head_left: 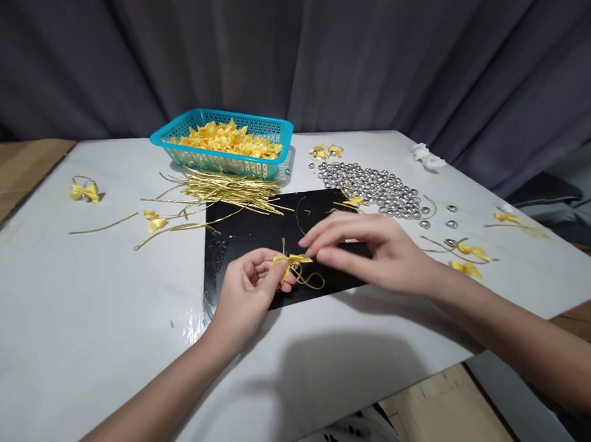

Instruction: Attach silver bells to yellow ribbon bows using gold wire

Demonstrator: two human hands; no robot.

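Note:
Over the black mat, my left hand (252, 283) pinches a yellow ribbon bow (298, 259) between thumb and fingers. A gold cord (313, 281) hangs from the bow in a loop to the right, and a short piece of cord stands up behind it. Something small and silvery shows at the bow's middle, partly hidden by my thumb. My right hand (362, 247) is held out flat with its fingers stretched, the fingertips right at the bow's right end; whether they touch it I cannot tell.
A blue basket (222, 162) of yellow bows stands at the back, with a bundle of gold cords (233, 190) before it. Silver beads (368, 186) lie in a pile at the right. Finished-looking bows (84, 191) and crumpled white paper (428, 157) lie about the white table (105, 306).

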